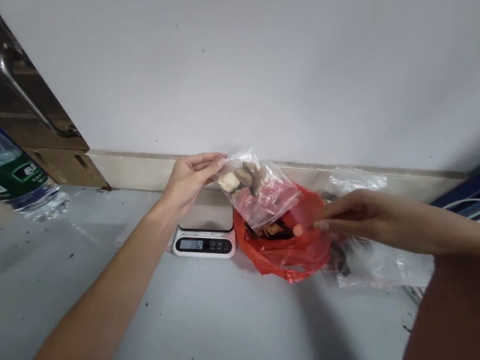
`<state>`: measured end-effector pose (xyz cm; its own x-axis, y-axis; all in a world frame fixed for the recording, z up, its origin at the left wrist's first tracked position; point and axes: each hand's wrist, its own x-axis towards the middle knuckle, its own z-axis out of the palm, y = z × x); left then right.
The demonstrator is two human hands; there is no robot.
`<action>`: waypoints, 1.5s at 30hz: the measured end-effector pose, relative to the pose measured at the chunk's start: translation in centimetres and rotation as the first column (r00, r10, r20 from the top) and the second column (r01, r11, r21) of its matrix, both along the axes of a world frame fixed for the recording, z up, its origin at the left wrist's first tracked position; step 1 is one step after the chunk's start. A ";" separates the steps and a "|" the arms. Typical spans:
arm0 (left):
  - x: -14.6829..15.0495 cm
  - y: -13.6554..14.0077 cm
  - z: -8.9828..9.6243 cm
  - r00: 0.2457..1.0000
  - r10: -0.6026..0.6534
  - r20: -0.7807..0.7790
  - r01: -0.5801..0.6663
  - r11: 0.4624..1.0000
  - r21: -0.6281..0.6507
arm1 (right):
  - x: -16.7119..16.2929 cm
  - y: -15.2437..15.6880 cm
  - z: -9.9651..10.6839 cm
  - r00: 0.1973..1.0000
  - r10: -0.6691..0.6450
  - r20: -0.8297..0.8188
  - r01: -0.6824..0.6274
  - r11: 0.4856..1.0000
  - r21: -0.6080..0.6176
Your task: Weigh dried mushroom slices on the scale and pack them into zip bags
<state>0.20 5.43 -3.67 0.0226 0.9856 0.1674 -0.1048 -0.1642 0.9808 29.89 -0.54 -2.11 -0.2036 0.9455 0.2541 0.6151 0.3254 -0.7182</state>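
My left hand (191, 176) pinches the corner of a clear plastic bag (261, 186) that holds pale and brown dried slices. This bag is tilted above the edge of a red plastic bag (287, 258), which stands open with dark brown dried pieces (275, 229) inside. At the red bag's right rim, my right hand (352, 210) is closed, its fingers on the red plastic. Below my left hand sits a white digital kitchen scale (205, 245). Its display is lit and seems to read 52. The left hand and clear bag partly cover the scale's plate.
More clear plastic bags (382, 265) with dark contents lie right of the red bag. A large water bottle (9, 171) with a green label stands at left, near a metal handle (33, 94). A white wall (256, 63) rises behind the grey table (218, 332).
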 end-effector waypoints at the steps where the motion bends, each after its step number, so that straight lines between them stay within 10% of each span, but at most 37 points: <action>1: 0.5 0.1 0.0 1.000 0.015 -0.004 -0.015 0.999 0.033 | 0.3 -0.2 -0.2 1.000 -0.008 0.004 0.008 1.000 -0.007; 14: 3.7 -2.6 2.8 1.000 -0.016 -0.025 0.025 0.917 0.399 | -1.7 1.5 2.9 0.969 -0.069 0.239 0.096 0.990 -0.103; 21: 0.1 -1.5 3.1 0.991 0.069 0.112 -0.103 0.934 0.341 | -6.7 1.5 2.3 0.969 -0.068 -0.235 0.038 0.991 -0.130; 25: -6.7 -0.5 3.0 0.929 0.318 -0.189 -0.261 0.926 0.273 | -12.1 2.2 1.4 0.915 -0.043 -0.402 0.066 0.997 0.043; 30: -15.8 -0.7 1.7 0.751 0.229 -0.620 -0.408 0.898 -0.163 | -20.9 2.5 0.3 0.986 0.081 0.147 -0.131 0.917 0.376; 33: -18.3 -1.8 0.5 0.797 0.081 -0.599 -0.362 0.858 -0.366 | -25.5 1.5 -0.8 0.771 0.206 0.602 -0.427 0.869 0.249; 37: -19.3 -2.4 -0.8 0.856 -0.112 -0.504 -0.220 0.804 -0.553 | -28.6 0.1 -3.3 0.530 0.401 0.748 -0.584 0.811 -0.021; 45: -18.2 -0.2 -1.8 0.666 -0.198 -0.719 0.072 0.977 -0.203 | -28.5 -0.4 -6.3 0.563 0.428 0.707 -0.535 0.841 -0.083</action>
<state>-17.99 5.26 -5.52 0.2103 0.9720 -0.1046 0.6468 -0.0581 0.7605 1.35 -0.96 -8.39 -0.7802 0.6240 -0.0443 0.6250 0.7746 -0.0968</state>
